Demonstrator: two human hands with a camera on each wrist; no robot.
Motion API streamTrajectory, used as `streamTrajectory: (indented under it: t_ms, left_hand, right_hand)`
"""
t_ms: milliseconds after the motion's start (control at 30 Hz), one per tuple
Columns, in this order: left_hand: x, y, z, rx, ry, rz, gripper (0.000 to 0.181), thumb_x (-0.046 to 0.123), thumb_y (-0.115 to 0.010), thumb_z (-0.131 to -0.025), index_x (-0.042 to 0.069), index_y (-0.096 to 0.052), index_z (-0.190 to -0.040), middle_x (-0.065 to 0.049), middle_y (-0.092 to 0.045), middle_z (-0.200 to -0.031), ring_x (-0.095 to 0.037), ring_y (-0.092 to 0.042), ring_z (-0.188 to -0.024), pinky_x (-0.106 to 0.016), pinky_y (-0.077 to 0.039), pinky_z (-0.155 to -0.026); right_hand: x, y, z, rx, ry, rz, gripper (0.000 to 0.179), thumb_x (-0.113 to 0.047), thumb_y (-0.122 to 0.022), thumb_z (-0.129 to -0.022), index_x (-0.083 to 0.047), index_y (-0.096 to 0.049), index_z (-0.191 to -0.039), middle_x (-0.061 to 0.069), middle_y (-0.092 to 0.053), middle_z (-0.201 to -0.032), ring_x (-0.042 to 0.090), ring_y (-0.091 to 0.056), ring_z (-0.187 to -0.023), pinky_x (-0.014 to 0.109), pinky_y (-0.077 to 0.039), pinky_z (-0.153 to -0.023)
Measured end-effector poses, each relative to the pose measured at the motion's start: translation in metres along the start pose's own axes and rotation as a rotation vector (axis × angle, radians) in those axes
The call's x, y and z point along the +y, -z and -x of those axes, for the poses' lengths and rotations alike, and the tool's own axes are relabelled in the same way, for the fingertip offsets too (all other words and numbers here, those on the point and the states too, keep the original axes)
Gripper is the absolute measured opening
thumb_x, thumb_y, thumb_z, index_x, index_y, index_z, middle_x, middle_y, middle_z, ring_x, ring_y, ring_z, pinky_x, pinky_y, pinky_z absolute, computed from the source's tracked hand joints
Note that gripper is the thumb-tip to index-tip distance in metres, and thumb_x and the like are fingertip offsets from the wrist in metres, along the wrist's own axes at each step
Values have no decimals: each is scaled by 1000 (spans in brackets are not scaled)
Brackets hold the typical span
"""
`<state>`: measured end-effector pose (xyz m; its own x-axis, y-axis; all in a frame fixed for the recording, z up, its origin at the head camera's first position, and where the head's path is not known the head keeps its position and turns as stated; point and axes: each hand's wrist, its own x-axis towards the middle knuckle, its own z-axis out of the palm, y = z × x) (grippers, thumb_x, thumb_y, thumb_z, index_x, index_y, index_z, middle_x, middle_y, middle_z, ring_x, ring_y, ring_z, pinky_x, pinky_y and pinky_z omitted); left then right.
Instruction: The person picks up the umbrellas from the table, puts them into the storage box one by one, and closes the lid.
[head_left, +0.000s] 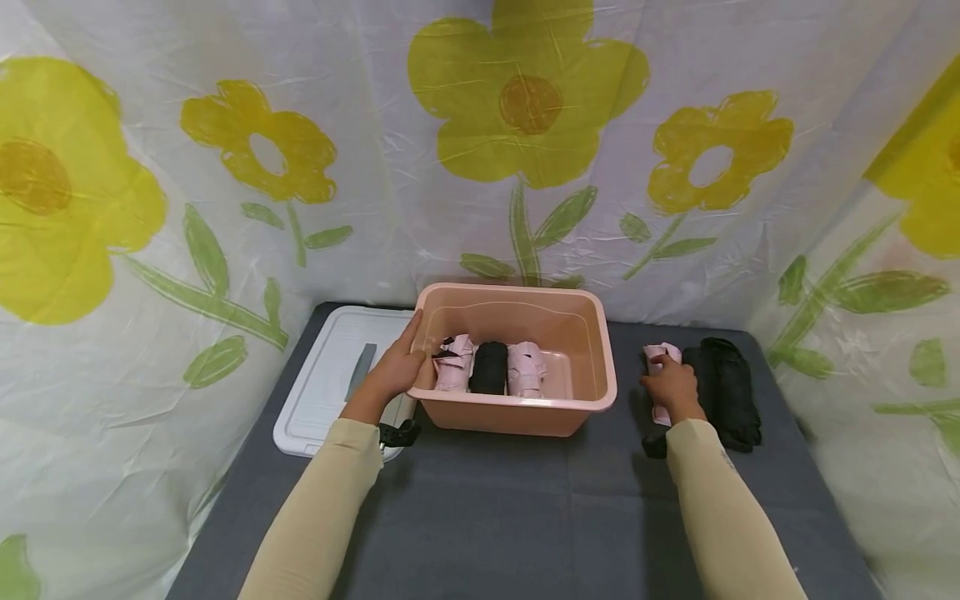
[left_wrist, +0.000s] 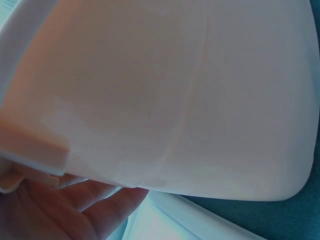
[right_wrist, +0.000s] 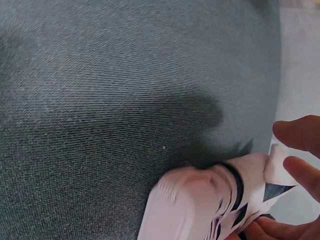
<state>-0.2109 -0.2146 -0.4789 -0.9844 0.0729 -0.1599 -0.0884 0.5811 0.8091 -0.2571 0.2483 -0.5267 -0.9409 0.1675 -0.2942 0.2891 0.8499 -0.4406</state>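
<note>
My left hand (head_left: 399, 364) grips the left rim of a peach plastic bin (head_left: 495, 417), fingers along its outside wall. In the left wrist view the bin's smooth wall (left_wrist: 165, 100) covers most of the picture, with my fingers at its lower edge. Inside the bin lie two pink rolls (head_left: 527, 371) and a black roll (head_left: 489, 368) between them. At the right, my right hand (head_left: 672, 388) reaches over another pink roll (head_left: 662, 353) on the table. The right wrist view shows this pink roll with black bands (right_wrist: 200, 200), my spread fingers around its far end and a fingertip at its flap.
Right of that pink roll lie black bundles (head_left: 731, 392). A white lid (head_left: 322, 392) with a grey handle rests on the table left of the bin, partly behind my left arm. Dark grey cloth (head_left: 517, 517) covers the table. A flower-printed curtain (head_left: 360, 167) surrounds its back and sides.
</note>
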Motion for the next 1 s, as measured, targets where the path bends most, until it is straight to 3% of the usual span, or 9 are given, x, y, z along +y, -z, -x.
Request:
streamTrajectory:
  t_ms: [200, 400, 567, 800, 1000]
  left_hand:
    - [-1, 2, 0, -7, 10, 6, 67, 19, -34, -101, 35, 0, -156, -12, -13, -163, -37, -19, -148, -56, -22, -117]
    - [0, 0, 0, -16, 17, 13, 68, 18, -35, -101, 36, 1, -156, -10, -12, -163, -36, -17, -148, -56, -20, -117]
    - [2, 0, 2, -18, 1, 5, 68, 16, -34, -100, 32, 0, -157, -14, -13, -163, -38, -19, -147, -55, -24, -116]
    - [2, -1, 3, -14, 7, 18, 68, 16, -35, -100, 33, -1, -157, -13, -13, -163, -36, -21, -147, -54, -25, -116]
    - [1, 2, 2, -9, 6, -4, 67, 19, -34, -101, 33, 1, -156, -13, -13, -163, -38, -19, -147, -55, -23, -116]
  right_hand:
    - [-5, -9, -2, -47, -41, 59, 56, -25, -58, -91, -4, -43, -141, 40, -34, -135, 56, -30, -124, 70, -31, -98]
    - [-3, -19, -3, -74, 11, 160, 57, -20, -57, -90, 0, -41, -142, 46, -26, -132, 61, -28, -119, 72, -29, -95]
    - [-4, -17, 0, -76, 22, 234, 54, -17, -56, -91, 5, -43, -138, 49, -28, -125, 63, -37, -112, 72, -35, -90]
    - [0, -15, 1, -97, 4, 220, 45, -15, -50, -96, 6, -44, -136, 44, -32, -119, 59, -44, -107, 68, -41, -87]
    - [6, -18, -5, -105, 78, 214, 54, -23, -56, -90, 0, -43, -138, 43, -34, -122, 57, -45, -108, 64, -44, -87]
